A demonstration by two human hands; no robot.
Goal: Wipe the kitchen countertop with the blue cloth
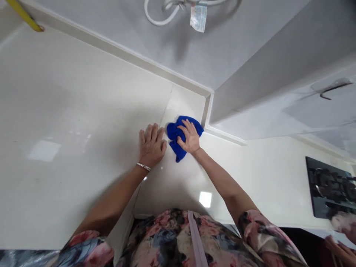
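A crumpled blue cloth (174, 131) lies on the glossy white countertop (111, 107), close to the inner corner of the wall. My right hand (191, 138) is on top of it, pressing it down with thumb and fingers spread and slightly bent over the fabric. Just left of the cloth, my left hand (151, 146) rests palm down on the counter, fingers outstretched and nothing in it. A thin joint line in the counter runs between the two hands.
A raised ledge (125, 59) follows the wall. White cable (161, 23) with a paper tag (198, 16) hangs above. A yellow pipe (26, 16) is at upper left. Right stands a black gas stove (328, 189); another person's hand (340, 250) shows below it.
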